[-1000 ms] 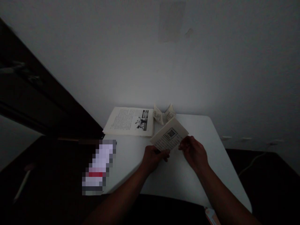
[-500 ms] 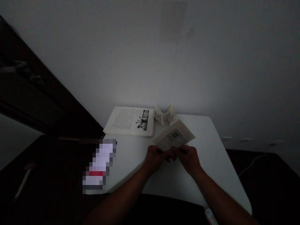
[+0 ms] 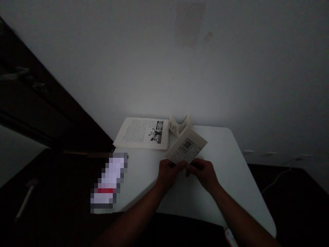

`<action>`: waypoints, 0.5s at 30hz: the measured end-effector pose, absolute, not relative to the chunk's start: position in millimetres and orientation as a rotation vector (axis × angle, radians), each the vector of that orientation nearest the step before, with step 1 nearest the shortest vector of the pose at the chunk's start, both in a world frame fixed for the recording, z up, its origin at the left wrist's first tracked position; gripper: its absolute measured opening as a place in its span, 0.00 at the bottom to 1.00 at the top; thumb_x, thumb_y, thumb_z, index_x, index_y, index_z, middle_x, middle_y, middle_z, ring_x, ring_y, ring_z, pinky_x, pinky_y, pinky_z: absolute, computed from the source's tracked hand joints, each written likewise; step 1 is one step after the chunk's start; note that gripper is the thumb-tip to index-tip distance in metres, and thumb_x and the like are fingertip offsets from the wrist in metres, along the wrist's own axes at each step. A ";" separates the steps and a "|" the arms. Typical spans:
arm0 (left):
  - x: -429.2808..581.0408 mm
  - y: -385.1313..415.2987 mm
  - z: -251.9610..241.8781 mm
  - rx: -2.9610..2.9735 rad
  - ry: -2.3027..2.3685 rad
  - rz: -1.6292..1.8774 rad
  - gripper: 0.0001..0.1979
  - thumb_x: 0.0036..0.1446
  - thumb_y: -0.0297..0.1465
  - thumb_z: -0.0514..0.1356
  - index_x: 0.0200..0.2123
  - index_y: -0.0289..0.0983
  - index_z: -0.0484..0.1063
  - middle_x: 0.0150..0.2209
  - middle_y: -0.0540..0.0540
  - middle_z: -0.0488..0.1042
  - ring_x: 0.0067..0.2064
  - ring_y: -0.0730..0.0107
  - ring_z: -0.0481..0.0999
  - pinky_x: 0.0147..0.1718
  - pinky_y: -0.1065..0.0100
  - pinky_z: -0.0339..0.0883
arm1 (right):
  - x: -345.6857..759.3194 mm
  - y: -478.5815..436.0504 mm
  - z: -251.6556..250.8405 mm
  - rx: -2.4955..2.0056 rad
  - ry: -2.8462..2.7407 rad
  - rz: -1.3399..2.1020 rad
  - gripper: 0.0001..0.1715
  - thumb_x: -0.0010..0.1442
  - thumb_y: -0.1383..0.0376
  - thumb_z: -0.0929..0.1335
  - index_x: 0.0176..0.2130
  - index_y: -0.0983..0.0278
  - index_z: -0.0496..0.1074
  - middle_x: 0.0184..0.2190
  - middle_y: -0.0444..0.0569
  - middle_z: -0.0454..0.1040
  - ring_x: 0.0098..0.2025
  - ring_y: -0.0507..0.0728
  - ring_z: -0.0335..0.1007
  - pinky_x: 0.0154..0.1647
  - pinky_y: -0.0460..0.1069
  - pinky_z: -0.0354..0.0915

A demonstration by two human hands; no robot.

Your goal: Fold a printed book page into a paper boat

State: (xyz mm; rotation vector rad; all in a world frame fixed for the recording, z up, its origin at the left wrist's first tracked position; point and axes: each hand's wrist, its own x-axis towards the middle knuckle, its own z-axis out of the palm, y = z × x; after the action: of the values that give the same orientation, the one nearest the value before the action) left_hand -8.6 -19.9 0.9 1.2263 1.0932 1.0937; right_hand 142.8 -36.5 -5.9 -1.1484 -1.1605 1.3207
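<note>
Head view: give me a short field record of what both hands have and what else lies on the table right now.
left hand: fingers pinch the near edge of the printed sheet
right hand: fingers on the same near edge, beside the left hand
printed sheet: held tilted above the white table
open book: flat at the table's far left, text and a picture showing
folded paper shapes: at the far edge, behind the sheet
lighting: dim

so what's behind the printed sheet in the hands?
Two small folded paper pieces stand behind the printed sheet, on the white table by the wall. The sheet hides the lower part of one. Left hand and right hand pinch its near edge.
</note>
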 end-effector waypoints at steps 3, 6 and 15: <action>-6.2 -20.6 3.7 1.143 1.062 1.103 0.11 0.46 0.36 0.64 0.28 0.33 0.77 0.31 0.45 0.78 0.35 0.63 0.77 0.36 0.67 0.70 | 142.7 -35.4 -8.9 -1.161 -1.163 1.337 0.10 0.45 0.60 0.73 0.24 0.64 0.73 0.18 0.44 0.74 0.22 0.52 0.69 0.26 0.47 0.66; -5.2 -20.9 3.5 1.075 1.013 1.107 0.11 0.45 0.34 0.65 0.31 0.32 0.76 0.33 0.44 0.78 0.37 0.62 0.77 0.38 0.66 0.70 | 144.1 -34.7 -10.0 -1.155 -1.171 1.360 0.09 0.46 0.62 0.73 0.23 0.64 0.71 0.18 0.44 0.74 0.22 0.51 0.69 0.27 0.47 0.65; -19.9 -11.8 5.5 0.841 0.972 1.069 0.14 0.44 0.34 0.66 0.33 0.29 0.75 0.30 0.42 0.78 0.29 0.63 0.76 0.30 0.64 0.70 | 144.9 -37.3 -6.6 -1.180 -1.209 1.467 0.11 0.44 0.61 0.73 0.21 0.66 0.71 0.16 0.43 0.73 0.18 0.50 0.67 0.22 0.45 0.65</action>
State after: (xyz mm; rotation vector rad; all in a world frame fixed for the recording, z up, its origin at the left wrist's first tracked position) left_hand -19.9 -11.8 5.5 0.8406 0.9718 1.0687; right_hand 144.9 -37.3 -6.6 -1.1805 -1.2093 1.4672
